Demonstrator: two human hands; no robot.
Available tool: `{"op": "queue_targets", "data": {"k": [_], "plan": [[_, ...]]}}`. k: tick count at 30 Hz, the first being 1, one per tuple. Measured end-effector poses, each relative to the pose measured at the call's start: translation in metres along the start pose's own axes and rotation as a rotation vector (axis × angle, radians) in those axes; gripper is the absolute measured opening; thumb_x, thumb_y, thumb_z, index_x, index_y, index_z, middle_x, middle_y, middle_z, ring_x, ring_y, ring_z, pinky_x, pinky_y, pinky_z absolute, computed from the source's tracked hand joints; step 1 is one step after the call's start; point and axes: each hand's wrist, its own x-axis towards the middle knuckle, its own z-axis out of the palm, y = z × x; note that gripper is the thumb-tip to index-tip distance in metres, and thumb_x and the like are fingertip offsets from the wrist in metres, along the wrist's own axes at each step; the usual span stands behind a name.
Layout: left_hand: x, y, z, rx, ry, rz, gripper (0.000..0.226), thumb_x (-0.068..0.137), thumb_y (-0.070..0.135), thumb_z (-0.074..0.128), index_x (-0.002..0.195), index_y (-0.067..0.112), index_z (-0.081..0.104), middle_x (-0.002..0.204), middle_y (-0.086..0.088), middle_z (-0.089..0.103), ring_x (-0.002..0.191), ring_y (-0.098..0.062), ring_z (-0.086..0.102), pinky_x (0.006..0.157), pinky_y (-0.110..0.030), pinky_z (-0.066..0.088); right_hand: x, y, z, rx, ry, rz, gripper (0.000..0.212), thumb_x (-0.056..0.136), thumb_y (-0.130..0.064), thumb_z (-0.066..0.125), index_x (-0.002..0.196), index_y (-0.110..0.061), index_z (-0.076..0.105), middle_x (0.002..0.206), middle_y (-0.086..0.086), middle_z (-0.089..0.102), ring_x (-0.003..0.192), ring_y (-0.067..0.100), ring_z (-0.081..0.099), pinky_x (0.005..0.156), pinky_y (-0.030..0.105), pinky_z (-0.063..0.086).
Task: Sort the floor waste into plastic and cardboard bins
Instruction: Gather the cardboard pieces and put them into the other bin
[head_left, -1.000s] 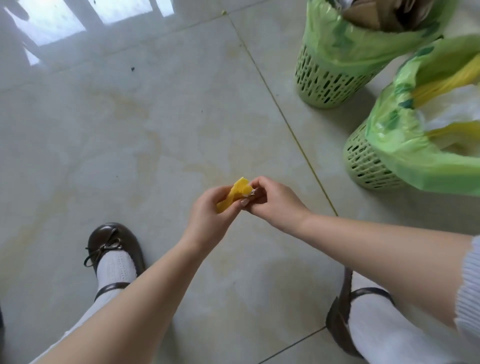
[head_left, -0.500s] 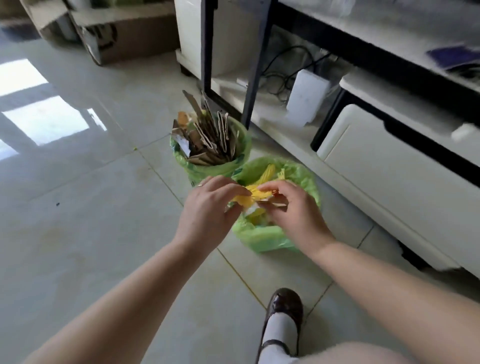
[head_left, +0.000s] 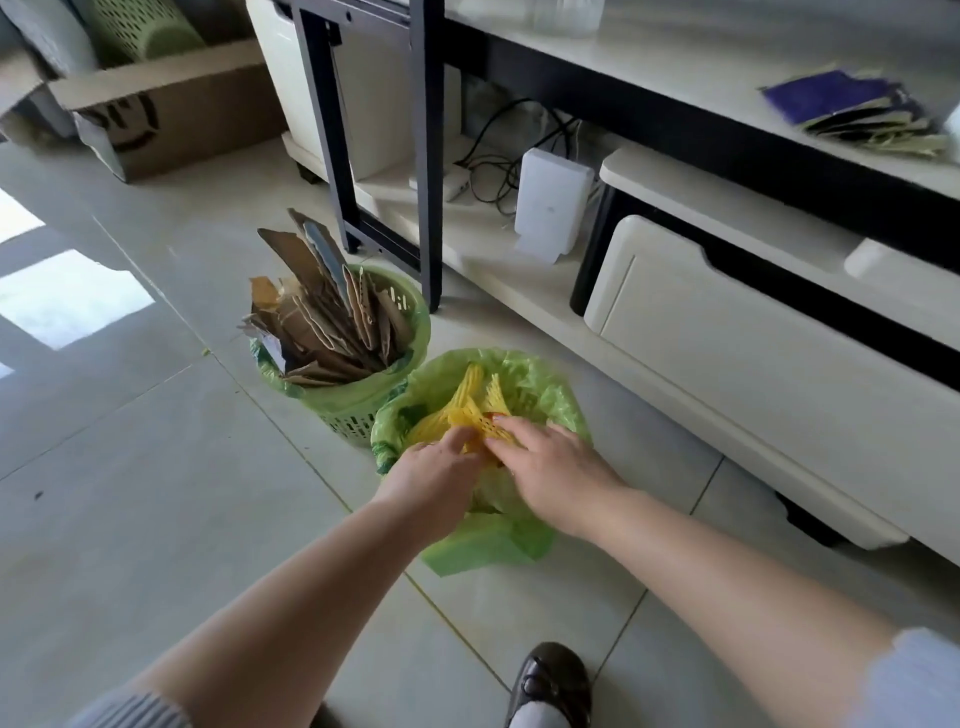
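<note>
Item: yellow foam netting (head_left: 470, 415), sitting in the near bin (head_left: 545, 395) with the green liner. We are pinching it with our left hand (head_left: 434, 480) and right hand (head_left: 553, 470), both over the bin's mouth. Just beyond on the left, the far bin (head_left: 363, 400) is holding cardboard strips (head_left: 327, 317).

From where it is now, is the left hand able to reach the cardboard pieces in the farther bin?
Probably yes. The left hand is over the nearer bin, busy with yellow netting. The cardboard pieces stand uncovered in the adjacent bin, with nothing between.
</note>
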Motion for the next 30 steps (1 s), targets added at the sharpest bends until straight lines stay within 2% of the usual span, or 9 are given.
{"op": "queue_targets", "data": {"k": [2,4,7,10,13,16,19,24,30], "plan": [[0.012,-0.003,0.006,0.077,-0.11,0.021,0.047,0.095,0.025,0.04,0.141,0.024,0.036,0.151,-0.003,0.027,0.137,-0.024,0.033,0.111,-0.037,0.03,0.012,0.005,0.003,-0.099,-0.085,-0.052,0.047,0.099,-0.014,0.028,0.145,-0.018,0.03,0.158,0.006,0.012,0.142,0.029,0.02,0.117,0.046,0.006],[0.027,-0.008,0.011,0.125,-0.233,0.007,0.052,0.093,0.029,0.042,0.144,0.025,0.03,0.152,-0.004,0.026,0.142,-0.025,0.02,0.115,-0.042,0.023,0.025,0.01,0.005,-0.193,-0.185,-0.057,0.046,0.096,-0.012,0.033,0.141,-0.015,0.037,0.158,0.008,0.013,0.141,0.033,0.019,0.117,0.048,0.005],[0.045,-0.011,0.017,0.178,-0.389,-0.026,0.056,0.092,0.028,0.045,0.145,0.026,0.028,0.151,-0.003,0.029,0.141,-0.031,0.02,0.113,-0.047,0.021,0.042,0.013,0.011,-0.291,-0.339,-0.054,0.044,0.091,-0.007,0.039,0.134,-0.011,0.047,0.153,0.013,0.022,0.136,0.036,0.029,0.116,0.05,0.014],[0.05,-0.013,0.012,0.211,-0.455,-0.025,0.048,0.092,0.031,0.044,0.139,0.025,0.038,0.147,-0.002,0.034,0.139,-0.031,0.025,0.11,-0.047,0.024,0.053,0.015,0.017,-0.305,-0.413,-0.053,0.042,0.089,-0.007,0.042,0.13,-0.013,0.051,0.146,0.013,0.033,0.129,0.035,0.037,0.111,0.05,0.026],[0.046,-0.019,-0.007,0.166,-0.356,0.018,0.04,0.09,0.043,0.046,0.127,0.029,0.051,0.132,0.002,0.049,0.124,-0.025,0.043,0.101,-0.041,0.039,0.048,0.019,0.013,-0.168,-0.305,-0.05,0.043,0.09,-0.008,0.04,0.131,-0.018,0.051,0.147,0.009,0.037,0.131,0.034,0.037,0.111,0.047,0.027],[0.035,-0.021,-0.043,0.006,-0.275,-0.002,0.041,0.089,0.05,0.048,0.127,0.036,0.053,0.131,0.008,0.054,0.118,-0.018,0.052,0.094,-0.036,0.047,0.023,0.023,-0.005,0.127,-0.165,0.057,0.043,0.094,-0.014,0.036,0.132,-0.026,0.051,0.15,-0.001,0.033,0.134,0.029,0.036,0.109,0.041,0.033],[0.016,-0.011,-0.083,-0.126,-0.23,-0.048,0.041,0.09,0.046,0.049,0.129,0.031,0.053,0.135,0.006,0.053,0.12,-0.017,0.052,0.098,-0.033,0.044,-0.011,0.024,-0.03,0.281,-0.066,0.199,0.038,0.095,-0.025,0.04,0.13,-0.029,0.052,0.145,-0.005,0.033,0.128,0.022,0.042,0.099,0.031,0.038],[-0.034,0.014,-0.136,-0.086,-0.246,0.007,0.047,0.094,0.041,0.046,0.137,0.023,0.045,0.141,0.002,0.048,0.126,-0.018,0.047,0.102,-0.028,0.038,-0.044,0.007,-0.065,0.312,-0.026,0.22,0.043,0.093,-0.025,0.046,0.136,-0.028,0.046,0.154,-0.003,0.022,0.137,0.02,0.032,0.11,0.031,0.028],[-0.068,0.012,-0.159,-0.289,-0.171,-0.022,0.045,0.092,0.036,0.052,0.133,0.019,0.049,0.133,-0.002,0.056,0.119,-0.018,0.053,0.101,-0.031,0.042,-0.063,-0.015,-0.092,0.55,0.141,0.279,0.039,0.092,-0.019,0.051,0.131,-0.025,0.052,0.146,0.003,0.036,0.135,0.017,0.034,0.112,0.028,0.023]]}}
